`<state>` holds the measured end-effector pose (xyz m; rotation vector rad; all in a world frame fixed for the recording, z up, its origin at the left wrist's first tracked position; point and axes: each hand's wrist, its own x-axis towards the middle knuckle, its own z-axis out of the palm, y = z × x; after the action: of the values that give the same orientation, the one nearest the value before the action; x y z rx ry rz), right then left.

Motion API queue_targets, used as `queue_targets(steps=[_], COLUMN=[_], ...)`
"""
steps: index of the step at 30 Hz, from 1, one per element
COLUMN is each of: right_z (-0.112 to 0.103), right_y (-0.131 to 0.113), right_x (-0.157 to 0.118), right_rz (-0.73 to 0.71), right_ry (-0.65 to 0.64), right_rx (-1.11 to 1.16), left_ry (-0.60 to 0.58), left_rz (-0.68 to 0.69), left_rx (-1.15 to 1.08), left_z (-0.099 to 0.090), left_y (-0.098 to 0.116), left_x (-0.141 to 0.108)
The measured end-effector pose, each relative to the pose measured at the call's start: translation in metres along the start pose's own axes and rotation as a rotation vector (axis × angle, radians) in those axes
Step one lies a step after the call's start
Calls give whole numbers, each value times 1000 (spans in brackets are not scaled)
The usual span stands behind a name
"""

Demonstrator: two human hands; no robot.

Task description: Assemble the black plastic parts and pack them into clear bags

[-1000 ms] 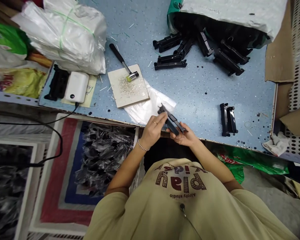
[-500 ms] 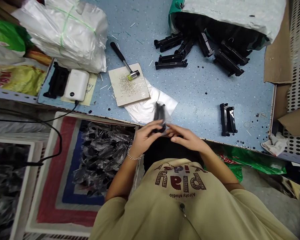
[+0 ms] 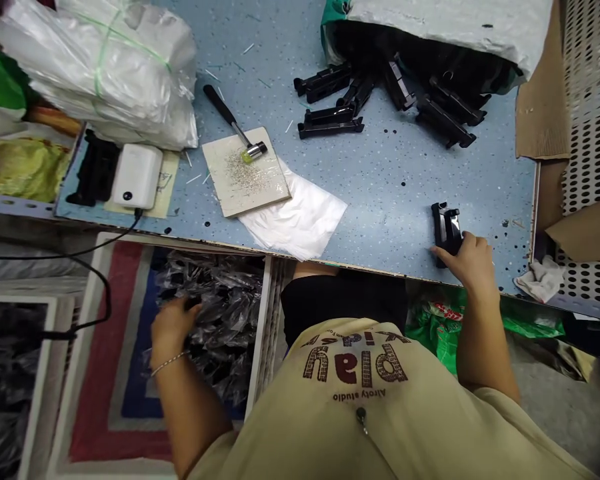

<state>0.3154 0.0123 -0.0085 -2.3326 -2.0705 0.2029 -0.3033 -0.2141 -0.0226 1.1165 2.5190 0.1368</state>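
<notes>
On the right of the blue-speckled table, my right hand (image 3: 473, 261) grips the near end of a black plastic part (image 3: 447, 223), thumb on one side and fingers on the other. The part is long, with two parallel rails. My left hand (image 3: 174, 325) is down in the crate at the left, over a heap of black parts in clear plastic bags (image 3: 225, 300). Its fingers are curled, and something dark shows between thumb and fingertips. Most of what it grasps is hidden. A stack of thin white bags (image 3: 313, 210) lies at the table's near edge, partly under a square board (image 3: 247, 183).
A rubber-headed hammer (image 3: 235, 123) rests on the board. Several loose black parts (image 3: 330, 123) lie before a white sack (image 3: 445, 27). A tied bundle of plastic bags (image 3: 125, 73) and a white power bank (image 3: 137, 175) with a cable stand left. A second crate (image 3: 50, 360) is at far left.
My hands have parted from the bagged black part they held together at the table edge. The left moved down-left into the crate; the right moved right and took hold of another part.
</notes>
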Motion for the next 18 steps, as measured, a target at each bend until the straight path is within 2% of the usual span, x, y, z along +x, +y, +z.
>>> queue_targets(steps=[2, 3, 4, 6, 8, 10, 11, 13, 18], right_z=[4, 5, 5, 4, 4, 4, 4, 5, 11], right_y=[4, 2, -3, -20, -45, -72, -84, -106, -154], right_x=[-3, -4, -5, -6, -9, -13, -16, -21, -25], right_rz=[56, 74, 87, 94, 70, 30, 13, 5, 2], right_ry=[-41, -56, -77, -159, -279, -400, -457, -573, -966], right_rx=[43, 97, 185, 464, 794, 1058, 1154, 1315, 1722], left_ry=[-1, 5, 61, 74, 112, 127, 109, 58, -129], left_rz=[-3, 38, 101, 335, 605, 696, 705, 693, 571], left_rx=[-96, -198, -333, -551, -590, -533, -509, -492, -724], left_z=[12, 17, 23, 39, 60, 80, 87, 96, 86], left_y=[34, 59, 88, 153, 213, 255, 267, 276, 260], left_x=[4, 4, 2, -1, 1, 8, 14, 26, 44])
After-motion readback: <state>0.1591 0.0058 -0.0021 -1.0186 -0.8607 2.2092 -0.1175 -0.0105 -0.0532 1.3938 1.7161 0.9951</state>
